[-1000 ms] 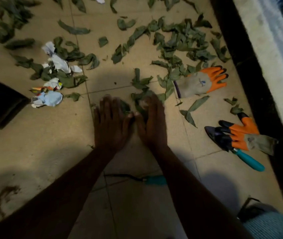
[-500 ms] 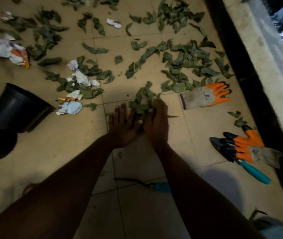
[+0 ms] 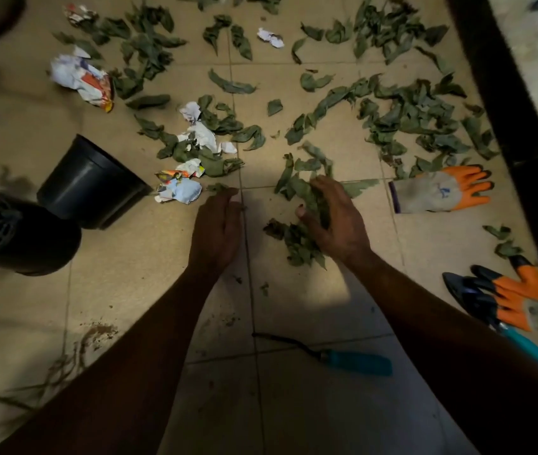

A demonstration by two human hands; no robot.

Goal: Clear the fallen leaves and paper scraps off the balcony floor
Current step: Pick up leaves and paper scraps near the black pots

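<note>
Since half a second ago my two hands have parted: they were pressed together around one gathered bunch, and now the left hand (image 3: 218, 231) has slid off to the left of the tile joint while the right hand (image 3: 336, 221) keeps the bunch. I see the left hand's fingers straight and released, lying flat on the balcony floor (image 3: 136, 274) and holding nothing, the fingertips just short of a single leaf (image 3: 219, 187). The right hand's fingers are curled over the clump of leaves (image 3: 297, 239), thumb tucked in on the near side, grasping it low against the tiles. Many more loose leaves (image 3: 405, 116) lie scattered across the far tiles, thickest toward the dark curb (image 3: 507, 110) on the right. Crumpled paper scraps (image 3: 179, 190) sit just beyond the left hand, mixed in with leaves, with a larger printed wad (image 3: 80, 77) farther back on the left. A black pot (image 3: 90, 182) lies on its side near those scraps. An orange-and-grey glove (image 3: 441, 192) lies flat to the right of the clump, a second glove (image 3: 523, 300) rests across a trowel, and a teal-handled tool (image 3: 356, 361) lies between my forearms.
</note>
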